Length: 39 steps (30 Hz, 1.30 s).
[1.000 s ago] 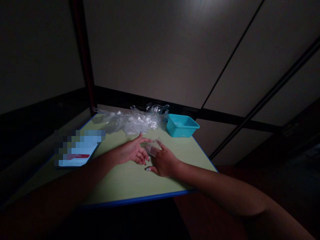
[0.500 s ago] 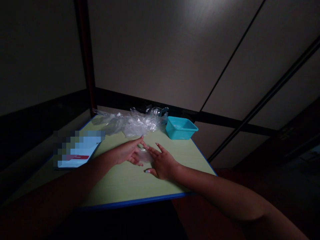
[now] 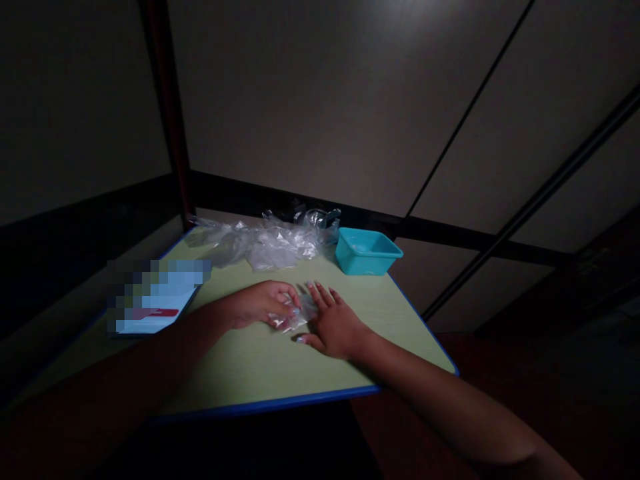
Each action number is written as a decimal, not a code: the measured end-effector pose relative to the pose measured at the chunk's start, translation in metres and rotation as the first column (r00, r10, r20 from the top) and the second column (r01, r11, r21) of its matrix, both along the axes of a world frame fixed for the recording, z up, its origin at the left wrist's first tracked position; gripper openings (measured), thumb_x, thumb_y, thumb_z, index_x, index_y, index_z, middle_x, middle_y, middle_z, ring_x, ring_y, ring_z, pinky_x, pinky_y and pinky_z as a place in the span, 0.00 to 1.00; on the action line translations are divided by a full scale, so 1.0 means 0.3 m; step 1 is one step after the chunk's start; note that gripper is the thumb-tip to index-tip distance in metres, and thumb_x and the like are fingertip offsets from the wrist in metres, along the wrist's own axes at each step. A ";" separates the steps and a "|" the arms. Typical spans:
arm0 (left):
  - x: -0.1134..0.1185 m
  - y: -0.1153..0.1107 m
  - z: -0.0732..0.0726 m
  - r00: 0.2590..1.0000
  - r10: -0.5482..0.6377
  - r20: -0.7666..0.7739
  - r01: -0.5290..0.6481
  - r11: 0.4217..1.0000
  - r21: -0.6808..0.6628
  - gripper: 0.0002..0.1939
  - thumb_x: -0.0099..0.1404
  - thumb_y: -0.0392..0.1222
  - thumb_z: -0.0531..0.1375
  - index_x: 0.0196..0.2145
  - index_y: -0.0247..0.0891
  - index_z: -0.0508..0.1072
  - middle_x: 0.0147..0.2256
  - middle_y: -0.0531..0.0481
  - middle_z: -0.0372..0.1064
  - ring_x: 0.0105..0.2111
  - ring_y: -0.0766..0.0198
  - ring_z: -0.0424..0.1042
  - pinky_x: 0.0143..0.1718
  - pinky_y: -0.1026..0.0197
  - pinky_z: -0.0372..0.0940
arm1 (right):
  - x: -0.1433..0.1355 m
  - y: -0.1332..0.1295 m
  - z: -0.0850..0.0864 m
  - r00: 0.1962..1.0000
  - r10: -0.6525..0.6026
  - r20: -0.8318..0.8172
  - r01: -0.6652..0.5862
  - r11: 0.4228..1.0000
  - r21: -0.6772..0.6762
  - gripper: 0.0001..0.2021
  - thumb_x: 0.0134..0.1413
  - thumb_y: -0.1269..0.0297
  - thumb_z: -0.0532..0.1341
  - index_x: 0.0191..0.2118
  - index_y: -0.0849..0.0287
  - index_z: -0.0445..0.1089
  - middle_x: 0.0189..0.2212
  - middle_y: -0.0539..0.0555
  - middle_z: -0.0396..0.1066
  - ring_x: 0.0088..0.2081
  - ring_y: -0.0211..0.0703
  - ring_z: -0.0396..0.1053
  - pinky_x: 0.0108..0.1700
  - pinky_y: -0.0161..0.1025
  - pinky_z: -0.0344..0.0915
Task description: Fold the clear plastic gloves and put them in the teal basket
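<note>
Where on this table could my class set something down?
Bare: the table from left hand and right hand to its blue front edge; also between right hand and tub. Crowded: back, by crumpled plastic; left, by a screen; middle, by small clear plastic.

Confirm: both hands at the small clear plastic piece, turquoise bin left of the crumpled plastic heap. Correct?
No: the head view shows the turquoise bin right of the crumpled plastic heap. Rest holds: left hand and right hand are at the small clear plastic piece.
</note>
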State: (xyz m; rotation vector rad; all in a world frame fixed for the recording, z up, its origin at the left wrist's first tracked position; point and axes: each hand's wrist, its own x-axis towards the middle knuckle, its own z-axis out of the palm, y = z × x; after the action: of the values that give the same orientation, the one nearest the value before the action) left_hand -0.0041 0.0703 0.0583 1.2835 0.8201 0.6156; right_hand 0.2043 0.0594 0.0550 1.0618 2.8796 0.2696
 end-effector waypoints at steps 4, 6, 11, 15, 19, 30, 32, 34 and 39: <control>-0.012 0.010 0.007 1.000 0.025 -0.002 -0.025 0.999 0.047 0.14 0.51 0.44 0.66 0.32 0.36 0.68 0.24 0.51 0.71 0.24 0.64 0.70 0.26 0.62 0.60 | 0.037 -0.005 0.012 0.998 0.037 -0.046 -0.040 0.996 -0.080 0.31 0.57 0.43 0.47 0.52 0.65 0.67 0.65 0.68 0.32 0.64 0.64 0.30 0.59 0.59 0.40; -0.018 0.018 0.006 0.999 0.049 -0.007 -0.048 0.996 0.074 0.13 0.51 0.43 0.65 0.33 0.36 0.69 0.25 0.50 0.72 0.25 0.64 0.70 0.27 0.63 0.60 | 0.067 -0.010 0.030 0.994 0.075 -0.074 -0.085 0.985 -0.148 0.30 0.57 0.46 0.50 0.58 0.61 0.60 0.65 0.66 0.29 0.64 0.62 0.28 0.59 0.60 0.40; -0.025 0.030 0.008 0.997 0.079 -0.019 -0.077 0.993 0.092 0.12 0.51 0.43 0.65 0.33 0.35 0.71 0.26 0.50 0.71 0.26 0.64 0.69 0.27 0.63 0.59 | 0.134 0.001 0.091 0.931 0.105 -0.351 -0.242 0.895 -0.375 0.21 0.59 0.54 0.52 0.54 0.58 0.64 0.63 0.62 0.47 0.64 0.51 0.39 0.59 0.52 0.47; -0.027 0.031 0.014 0.996 0.071 -0.053 -0.063 0.989 0.132 0.13 0.51 0.43 0.65 0.34 0.36 0.72 0.28 0.49 0.72 0.27 0.64 0.69 0.28 0.64 0.58 | 0.115 0.086 0.088 0.717 -0.127 -0.685 -0.270 0.856 -0.441 0.20 0.61 0.52 0.48 0.49 0.59 0.65 0.54 0.61 0.62 0.56 0.46 0.58 0.55 0.48 0.55; -0.035 0.038 0.006 0.998 0.041 -0.049 -0.033 0.988 0.148 0.12 0.52 0.42 0.64 0.35 0.36 0.74 0.29 0.49 0.72 0.28 0.64 0.69 0.30 0.63 0.60 | 0.020 0.209 0.037 0.613 -0.198 -0.765 -0.331 0.815 -0.476 0.27 0.56 0.43 0.50 0.46 0.63 0.67 0.46 0.62 0.68 0.49 0.45 0.64 0.53 0.45 0.58; -0.052 0.049 0.005 0.998 0.052 -0.040 -0.045 0.985 0.168 0.10 0.54 0.42 0.63 0.35 0.38 0.74 0.38 0.48 0.72 0.32 0.64 0.70 0.36 0.61 0.63 | -0.144 0.282 -0.064 0.577 -0.388 -0.718 -0.357 0.671 -0.650 0.36 0.52 0.34 0.41 0.29 0.64 0.70 0.27 0.53 0.70 0.30 0.38 0.65 0.37 0.36 0.62; -0.058 0.054 0.004 0.998 0.047 -0.052 -0.036 0.982 0.187 0.11 0.54 0.42 0.63 0.36 0.38 0.74 0.40 0.47 0.72 0.33 0.65 0.70 0.35 0.62 0.63 | -0.140 0.277 -0.074 0.538 -0.395 -0.744 -0.369 0.683 -0.630 0.35 0.51 0.33 0.43 0.28 0.63 0.68 0.23 0.51 0.66 0.27 0.36 0.62 0.33 0.35 0.61; -0.066 0.061 0.002 0.997 0.050 -0.061 -0.038 0.981 0.193 0.13 0.53 0.43 0.64 0.37 0.38 0.74 0.39 0.47 0.72 0.32 0.65 0.70 0.34 0.62 0.63 | -0.135 0.273 -0.082 0.511 -0.390 -0.766 -0.372 0.703 -0.606 0.34 0.50 0.34 0.44 0.28 0.63 0.67 0.21 0.50 0.64 0.24 0.35 0.59 0.29 0.34 0.58; -0.084 0.075 0.003 0.989 0.060 -0.135 -0.031 0.977 0.211 0.17 0.53 0.44 0.63 0.40 0.36 0.72 0.26 0.51 0.71 0.23 0.67 0.68 0.26 0.64 0.62 | -0.128 0.259 -0.089 0.560 -0.337 -0.757 -0.317 0.757 -0.571 0.31 0.53 0.37 0.43 0.28 0.63 0.66 0.19 0.47 0.59 0.22 0.34 0.55 0.25 0.32 0.53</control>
State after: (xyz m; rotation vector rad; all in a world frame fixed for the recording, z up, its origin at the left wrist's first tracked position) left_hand -0.0294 0.0929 0.0591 1.5160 0.9213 0.6673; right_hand 0.1658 0.1372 0.0282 1.2331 3.1290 -1.6268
